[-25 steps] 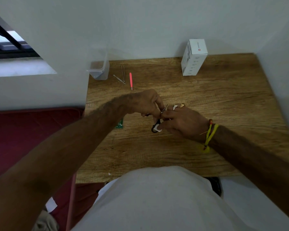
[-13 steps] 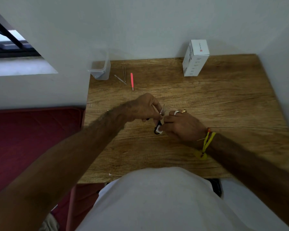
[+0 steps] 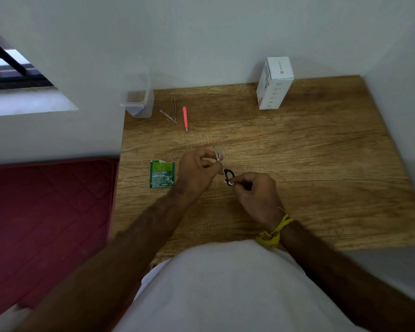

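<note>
Clear tub (image 3: pixel 139 105) at eleven o'clock, contents unclear; my left fingers (image 3: pixel 203 153) pinch a thin tool (image 3: pixel 217 156), my right fingers (image 3: pixel 243 180) pinch perhaps a black clip (image 3: pixel 229 174).

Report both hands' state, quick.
Left hand: closed, pinching the metal end of the black-looped tool.
Right hand: closed, pinching the tool's black loop.

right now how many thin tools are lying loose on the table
3, all near the back left: steel tweezers, a slanted steel tool just left of them, a pink tool to their right. The left hand holds another thin metal tool.
</note>
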The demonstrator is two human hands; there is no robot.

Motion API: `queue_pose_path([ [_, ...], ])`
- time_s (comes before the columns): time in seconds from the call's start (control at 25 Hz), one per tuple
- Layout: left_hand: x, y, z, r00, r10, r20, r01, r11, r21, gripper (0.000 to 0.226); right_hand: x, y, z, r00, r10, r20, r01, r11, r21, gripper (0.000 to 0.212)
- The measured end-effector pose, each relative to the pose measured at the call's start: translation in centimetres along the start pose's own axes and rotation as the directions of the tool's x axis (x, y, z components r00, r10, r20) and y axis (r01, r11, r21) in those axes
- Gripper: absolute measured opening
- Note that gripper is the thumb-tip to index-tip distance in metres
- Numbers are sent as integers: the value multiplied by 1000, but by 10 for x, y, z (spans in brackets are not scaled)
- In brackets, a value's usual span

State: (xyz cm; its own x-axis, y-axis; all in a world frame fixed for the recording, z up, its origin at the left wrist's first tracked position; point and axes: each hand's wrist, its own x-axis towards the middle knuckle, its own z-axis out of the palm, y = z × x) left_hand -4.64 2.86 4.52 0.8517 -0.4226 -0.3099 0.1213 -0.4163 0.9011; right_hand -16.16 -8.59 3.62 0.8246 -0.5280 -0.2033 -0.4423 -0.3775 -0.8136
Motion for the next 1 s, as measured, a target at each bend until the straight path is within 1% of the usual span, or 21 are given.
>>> queue_pose_path([
  [0.12,-9,-5,5,992,3,-128,-13,997,-72,18,2,-11,4,984,175,-39,-165,967,192,15],
  [0.24,-17,-5,9,970,26,-240,-58,990,-127,18,5,-25,6,935,349,-61,-301,874,381,9],
  [0.36,-26,-2,14,951,85,-299,-123,986,-113,12,9,-36,5,884,468,-5,-398,757,518,3],
  [0.48,-33,-1,17,936,125,-329,-158,984,-77,12,12,-42,3,828,556,77,-486,642,593,9],
  [0.56,-36,-1,20,932,144,-334,-176,982,-67,12,14,-45,1,779,607,158,-558,554,618,10],
  [0.64,-40,-3,22,923,204,-327,-232,971,-48,13,17,-48,-1,722,629,288,-635,438,637,3],
  [0.72,-43,-8,23,905,296,-305,-312,950,-5,15,20,-49,-2,662,618,424,-703,316,637,13],
  [0.76,-43,-13,23,895,339,-291,-347,938,26,16,21,-49,-2,642,605,471,-719,264,642,18],
  [0.88,-41,-26,19,849,463,-254,-436,886,157,20,19,-50,-1,610,577,543,-726,131,675,25],
  [0.92,-41,-28,19,831,495,-253,-459,868,189,21,18,-49,0,609,571,550,-719,105,687,25],
  [0.96,-41,-28,19,823,505,-261,-468,862,194,20,18,-48,1,617,565,547,-711,103,695,23],
  [1.0,-42,-25,19,828,490,-272,-461,872,166,18,18,-47,2,634,562,532,-703,131,699,20],
])
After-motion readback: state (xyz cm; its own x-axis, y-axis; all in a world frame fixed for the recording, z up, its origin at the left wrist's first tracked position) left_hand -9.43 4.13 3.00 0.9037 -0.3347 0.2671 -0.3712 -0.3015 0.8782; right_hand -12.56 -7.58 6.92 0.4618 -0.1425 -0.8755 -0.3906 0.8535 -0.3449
